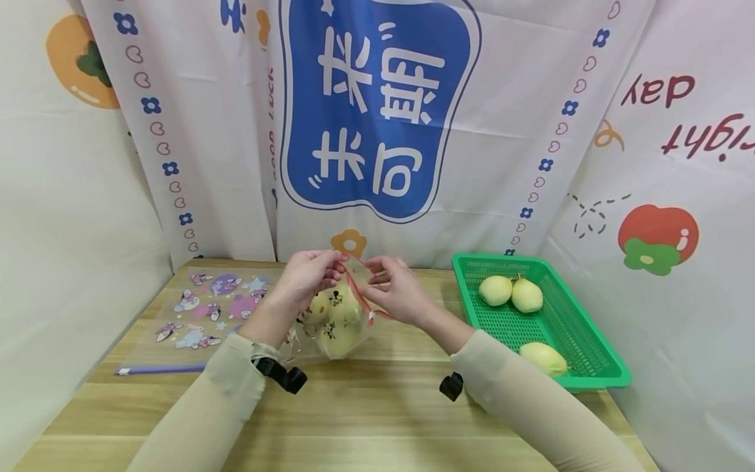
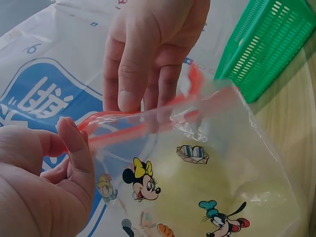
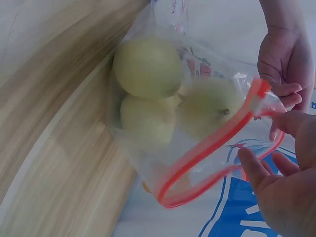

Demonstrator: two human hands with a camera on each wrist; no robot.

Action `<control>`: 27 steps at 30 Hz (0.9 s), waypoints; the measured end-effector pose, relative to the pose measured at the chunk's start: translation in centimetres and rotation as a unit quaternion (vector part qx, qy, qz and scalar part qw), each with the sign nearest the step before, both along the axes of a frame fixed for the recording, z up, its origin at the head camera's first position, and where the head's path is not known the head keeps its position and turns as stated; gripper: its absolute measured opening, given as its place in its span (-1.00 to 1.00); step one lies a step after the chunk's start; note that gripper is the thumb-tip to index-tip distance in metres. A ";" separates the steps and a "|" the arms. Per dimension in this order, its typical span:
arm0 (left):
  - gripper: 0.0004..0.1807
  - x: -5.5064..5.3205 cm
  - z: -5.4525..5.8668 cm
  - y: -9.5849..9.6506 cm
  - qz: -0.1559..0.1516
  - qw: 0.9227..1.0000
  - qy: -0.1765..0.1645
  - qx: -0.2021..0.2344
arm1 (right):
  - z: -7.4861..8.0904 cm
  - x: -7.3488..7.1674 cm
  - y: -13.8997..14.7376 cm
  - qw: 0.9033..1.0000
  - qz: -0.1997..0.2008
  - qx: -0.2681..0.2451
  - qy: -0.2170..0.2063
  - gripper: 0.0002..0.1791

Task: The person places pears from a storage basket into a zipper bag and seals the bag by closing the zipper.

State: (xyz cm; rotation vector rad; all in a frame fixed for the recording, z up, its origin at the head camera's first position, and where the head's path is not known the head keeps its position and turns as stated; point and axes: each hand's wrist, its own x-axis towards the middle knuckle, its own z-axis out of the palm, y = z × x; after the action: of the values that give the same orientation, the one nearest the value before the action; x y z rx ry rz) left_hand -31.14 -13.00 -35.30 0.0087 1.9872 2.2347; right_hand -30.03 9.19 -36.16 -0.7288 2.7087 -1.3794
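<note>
A clear zip bag [image 1: 348,321] with a red zip and cartoon prints stands on the table, its mouth parted. Several pale yellow-green pears [image 3: 148,66] are inside it. My left hand [image 1: 309,278] pinches the red-edged rim [image 2: 116,131] between thumb and fingers at the mouth's left side. On the opposite side, my right hand [image 1: 398,288] has its thumb and fingers apart at the mouth. Its fingers [image 2: 168,84] reach down at the red strip, their tips seen through the plastic. A white slider [image 1: 371,318] sits at the zip's right end.
A green basket [image 1: 566,314] on the right holds three pears, two at the back [image 1: 495,290] and one at the front [image 1: 542,358]. To the left lies a flat printed bag [image 1: 218,314] with a purple zip. Printed cloth walls surround the wooden table [image 1: 354,419].
</note>
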 end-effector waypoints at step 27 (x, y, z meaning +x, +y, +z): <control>-0.55 -0.1 -0.3 -0.5 0.005 1.000 -0.003 0.015 | -0.2 1.0 3.4 0.997 0.004 0.069 -0.019 -0.69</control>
State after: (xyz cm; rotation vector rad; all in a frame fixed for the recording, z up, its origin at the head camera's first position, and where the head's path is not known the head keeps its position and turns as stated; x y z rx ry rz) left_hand -31.26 -13.54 -35.59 -0.0046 1.9546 2.2684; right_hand -29.00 12.59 -36.37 -0.6958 2.7342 -1.1771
